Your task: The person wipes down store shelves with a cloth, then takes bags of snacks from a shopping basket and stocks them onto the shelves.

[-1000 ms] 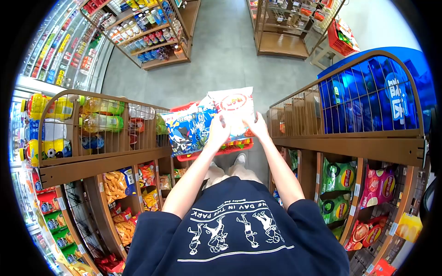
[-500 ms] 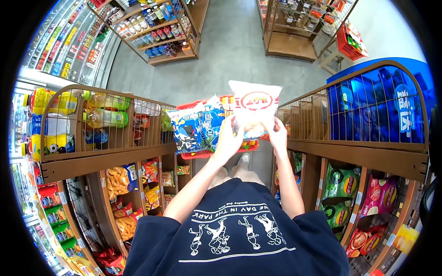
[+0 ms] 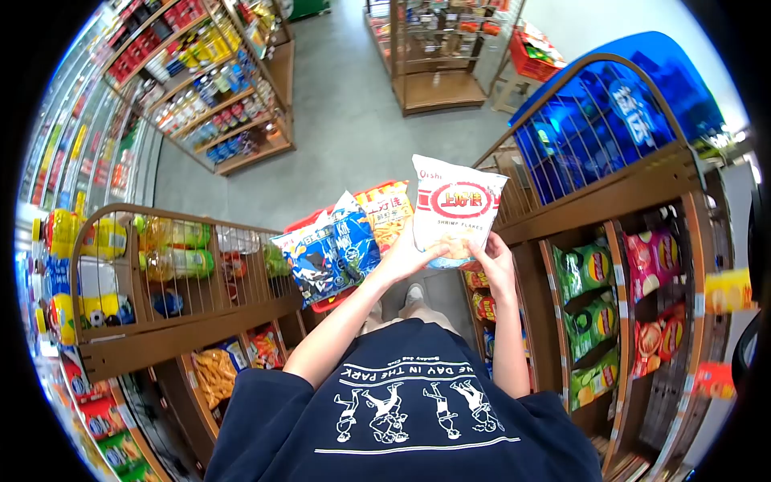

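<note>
A white snack bag labelled Oishi shrimp flakes (image 3: 458,201) is held up between both hands, its printed front facing me. My left hand (image 3: 408,255) grips its lower left edge. On the lower right edge, the fingers of my right hand (image 3: 494,263) are closed. Just left of the white bag, a red and yellow snack bag (image 3: 387,210) and a blue snack bag with black and white drawings (image 3: 333,249) sit in a red shopping basket (image 3: 301,221). What supports the basket is hidden behind the bags and my left arm.
Brown shelves flank me. Bottles (image 3: 181,265) lie behind a wire rail at left; green chip bags (image 3: 590,317) fill the right shelf. Ahead are a drink rack (image 3: 241,120), another rack (image 3: 438,88), a blue bin (image 3: 626,120) and a red basket (image 3: 530,60) on a stool.
My view has turned towards the right. The white bag is now tilted so its print reads clearly, still in both hands, and more of the red and yellow bag shows.
</note>
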`<state>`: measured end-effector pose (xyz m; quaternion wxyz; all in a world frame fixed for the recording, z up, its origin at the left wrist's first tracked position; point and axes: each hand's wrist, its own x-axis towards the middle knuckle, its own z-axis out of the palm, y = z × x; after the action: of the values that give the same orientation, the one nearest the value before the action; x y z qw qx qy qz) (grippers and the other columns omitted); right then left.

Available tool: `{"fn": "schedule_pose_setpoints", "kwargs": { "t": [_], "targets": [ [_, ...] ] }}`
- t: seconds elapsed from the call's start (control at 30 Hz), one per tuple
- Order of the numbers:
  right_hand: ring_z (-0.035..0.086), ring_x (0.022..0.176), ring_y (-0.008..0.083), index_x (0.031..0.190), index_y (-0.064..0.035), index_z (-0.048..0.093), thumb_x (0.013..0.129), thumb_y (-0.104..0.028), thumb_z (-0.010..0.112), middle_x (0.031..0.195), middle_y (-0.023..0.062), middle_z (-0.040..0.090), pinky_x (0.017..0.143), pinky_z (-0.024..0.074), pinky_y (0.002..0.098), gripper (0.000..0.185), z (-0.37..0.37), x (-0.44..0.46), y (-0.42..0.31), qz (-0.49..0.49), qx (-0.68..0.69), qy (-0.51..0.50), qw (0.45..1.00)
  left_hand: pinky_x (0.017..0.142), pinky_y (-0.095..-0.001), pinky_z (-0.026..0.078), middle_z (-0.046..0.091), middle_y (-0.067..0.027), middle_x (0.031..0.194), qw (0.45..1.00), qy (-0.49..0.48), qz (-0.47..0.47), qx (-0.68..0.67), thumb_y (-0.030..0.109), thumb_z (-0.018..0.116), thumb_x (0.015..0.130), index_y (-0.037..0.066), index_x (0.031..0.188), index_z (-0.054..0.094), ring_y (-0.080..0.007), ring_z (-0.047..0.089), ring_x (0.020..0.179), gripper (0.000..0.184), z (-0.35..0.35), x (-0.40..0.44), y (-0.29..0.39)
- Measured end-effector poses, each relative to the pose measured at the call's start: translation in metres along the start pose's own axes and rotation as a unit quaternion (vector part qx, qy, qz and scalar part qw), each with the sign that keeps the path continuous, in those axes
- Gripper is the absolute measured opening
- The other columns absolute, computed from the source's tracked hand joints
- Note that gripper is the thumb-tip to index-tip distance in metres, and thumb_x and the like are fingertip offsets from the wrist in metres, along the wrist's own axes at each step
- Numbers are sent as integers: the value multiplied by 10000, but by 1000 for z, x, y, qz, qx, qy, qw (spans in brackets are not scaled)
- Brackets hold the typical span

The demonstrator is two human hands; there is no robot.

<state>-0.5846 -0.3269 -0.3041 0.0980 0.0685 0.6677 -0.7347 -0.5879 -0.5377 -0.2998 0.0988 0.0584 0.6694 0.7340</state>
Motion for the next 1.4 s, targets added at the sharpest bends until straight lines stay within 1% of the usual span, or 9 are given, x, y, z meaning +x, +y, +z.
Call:
{"fn": "schedule_pose_setpoints", "kwargs": {
  "t": [0.2,0.23,0.3,0.5,0.53,0.97,1.03,1.1,1.4],
  "targets": [
    [516,1201,188,1354,19,385,885,-131,687,1287,128,544,1017,403,331,577,-8,-63,14,5,94,60,994,990,-328,437,549,-154,1244,995,-90,-35,-6,264,792,794,-53,1352,353,-186,534,1158,778,5,-23,-6],
    [521,1197,190,1352,23,388,883,-141,692,1288,127,544,1014,406,330,582,-12,-75,22,7,98,69,993,781,-298,535,586,-162,1176,996,-91,6,-12,342,801,771,-51,1312,382,-184,601,1024,790,11,-28,-16],
    [533,1180,188,1347,31,395,880,-147,698,1280,125,550,1004,417,326,584,-7,-108,14,35,89,122,988,658,-262,538,606,-137,1139,988,-146,-35,-23,339,787,781,-20,1317,392,-153,616,952,756,21,-43,-9],
    [596,1071,165,1286,47,477,848,-179,740,1216,113,604,924,474,297,559,-11,-203,26,49,94,260,960,542,-221,501,619,-106,1103,960,-269,-52,-63,329,776,788,0,1314,401,-99,611,825,725,67,-80,-37],
    [600,1060,161,1275,45,489,843,-181,746,1203,110,612,917,477,293,552,-11,-217,26,44,92,277,955,945,-316,468,568,-140,1219,945,-306,-94,-70,199,764,825,-54,1308,384,-171,561,1108,665,72,-87,-25],
    [620,1004,149,1231,24,547,749,-222,834,1129,96,658,890,495,298,613,-46,-405,66,5,73,444,893,945,-346,472,591,-129,1215,862,-497,-91,42,254,777,813,-42,1332,382,-187,562,1120,716,197,-185,-46],
    [624,992,148,1222,26,554,723,-224,849,1125,101,660,872,505,305,632,-63,-439,83,6,71,453,889,845,-316,525,609,-133,1169,823,-549,-139,26,268,784,805,-36,1291,427,-183,589,1058,675,218,-211,-58],
    [626,978,145,1203,29,569,699,-224,860,1112,107,663,861,509,307,635,-77,-474,98,14,23,460,887,874,-320,515,612,-122,1188,806,-556,-196,57,231,796,795,-30,1286,456,-186,592,1060,651,240,-240,-64],
    [625,958,143,1229,35,547,667,-170,876,1095,91,663,840,516,296,683,-116,-581,149,-7,55,448,892,925,-347,487,647,-114,1156,789,-570,-141,181,206,818,757,-9,1227,559,-184,603,1053,578,304,-326,-99]
  ]
}}
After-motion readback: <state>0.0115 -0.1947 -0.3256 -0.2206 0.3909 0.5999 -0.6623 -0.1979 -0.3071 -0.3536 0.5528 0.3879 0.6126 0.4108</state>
